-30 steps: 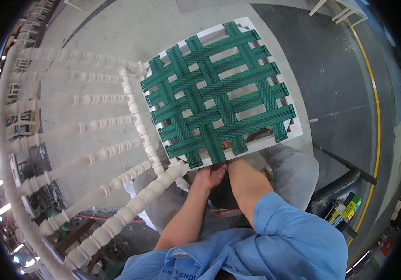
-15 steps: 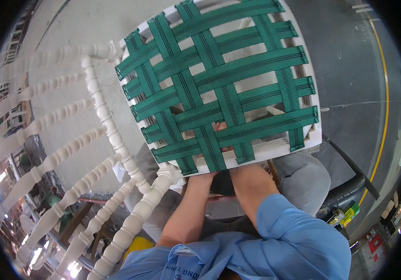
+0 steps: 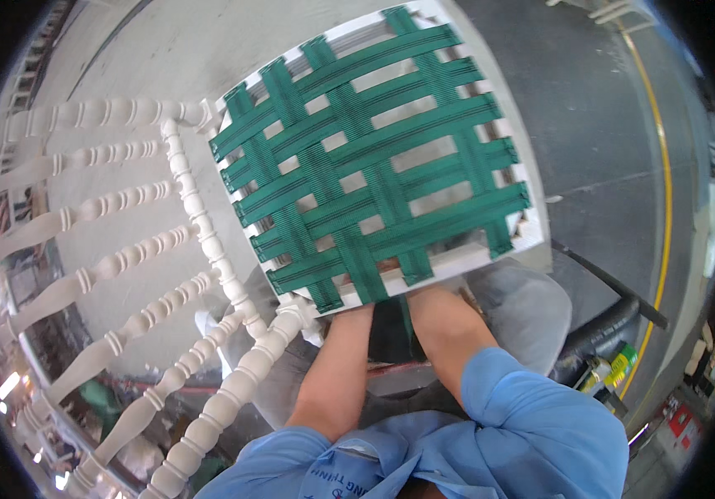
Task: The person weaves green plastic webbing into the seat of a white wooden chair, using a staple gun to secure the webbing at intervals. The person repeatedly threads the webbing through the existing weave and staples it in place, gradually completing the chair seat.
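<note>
Both our hands [image 3: 387,265] are all but hidden under the seat [image 3: 374,155] in the head view, so we cannot tell whether they grip anything; our left forearm [image 3: 337,362] and right forearm [image 3: 451,337] reach in beneath its near edge. We have the white chair [image 3: 201,223] before us, green-webbed face up, its back [image 3: 116,265] off to our left. Its long axis slants from lower left to upper right, the front edge pointing right.
</note>
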Demonstrator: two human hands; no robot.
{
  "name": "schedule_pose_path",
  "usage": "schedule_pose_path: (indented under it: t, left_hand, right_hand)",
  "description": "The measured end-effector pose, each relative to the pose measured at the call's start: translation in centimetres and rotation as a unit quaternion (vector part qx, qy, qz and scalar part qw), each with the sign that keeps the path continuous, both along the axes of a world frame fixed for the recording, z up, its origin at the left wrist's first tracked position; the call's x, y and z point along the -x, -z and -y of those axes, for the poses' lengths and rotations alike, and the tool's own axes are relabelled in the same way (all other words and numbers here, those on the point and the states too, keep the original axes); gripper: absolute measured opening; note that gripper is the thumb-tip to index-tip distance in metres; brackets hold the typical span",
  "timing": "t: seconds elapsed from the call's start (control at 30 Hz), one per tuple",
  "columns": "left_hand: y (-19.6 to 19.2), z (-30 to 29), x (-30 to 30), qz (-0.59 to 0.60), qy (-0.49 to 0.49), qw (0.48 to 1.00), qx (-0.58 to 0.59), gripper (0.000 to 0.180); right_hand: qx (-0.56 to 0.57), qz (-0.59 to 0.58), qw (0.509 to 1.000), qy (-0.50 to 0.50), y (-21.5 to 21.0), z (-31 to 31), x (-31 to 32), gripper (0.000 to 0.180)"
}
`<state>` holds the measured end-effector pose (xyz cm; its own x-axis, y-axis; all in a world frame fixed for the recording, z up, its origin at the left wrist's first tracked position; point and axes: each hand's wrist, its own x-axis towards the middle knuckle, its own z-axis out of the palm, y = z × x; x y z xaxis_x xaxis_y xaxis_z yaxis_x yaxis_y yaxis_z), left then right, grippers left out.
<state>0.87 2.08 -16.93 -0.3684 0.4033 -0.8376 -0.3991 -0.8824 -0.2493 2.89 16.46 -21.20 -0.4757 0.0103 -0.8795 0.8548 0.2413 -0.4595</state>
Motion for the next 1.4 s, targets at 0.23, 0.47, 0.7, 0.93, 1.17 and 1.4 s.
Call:
schedule_pose_path:
  t: [0.23, 0.47, 0.7, 0.93, 1.17, 1.4]
  left_hand:
    - [2.1, 2.4, 1.8, -0.035, 0.007, 0.999, -0.014, 0.036]
    - [-2.5, -1.0, 3.0, -0.029, 0.014, 0.999, -0.035, 0.036]
    - [-3.3, -2.7, 1.8, -0.006, 0.006, 0.999, -0.053, 0.036]
    - [-1.5, -0.9, 2.8, -0.056, -0.028, 0.997, -0.053, 0.036]
    - [-0.4, -1.1, 3.2, -0.085, -0.031, 0.996, -0.023, 0.036]
    - [-0.2, -2.2, 2.6, -0.079, -0.04, 0.995, -0.04, 0.035]
  right_hand:
    - [0.006, 0.108, 0.981, -0.163, -12.2, -2.1, -3.2, 0.03]
    - [0.008, -0.34, 0.921, 0.19, -34.4, -12.1, -12.1, 0.02]
    - [-0.593, 0.11, 0.781, 0.161, -36.8, -33.2, -33.5, 0.046]
    - [-0.487, 0.065, 0.846, 0.208, -30.1, -34.7, -32.7, 0.046]
    - [-0.41, -0.171, 0.866, 0.232, -35.3, -31.2, -30.7, 0.058]
    - [-0.22, -0.289, 0.898, 0.247, -42.9, -20.1, -17.5, 0.031]
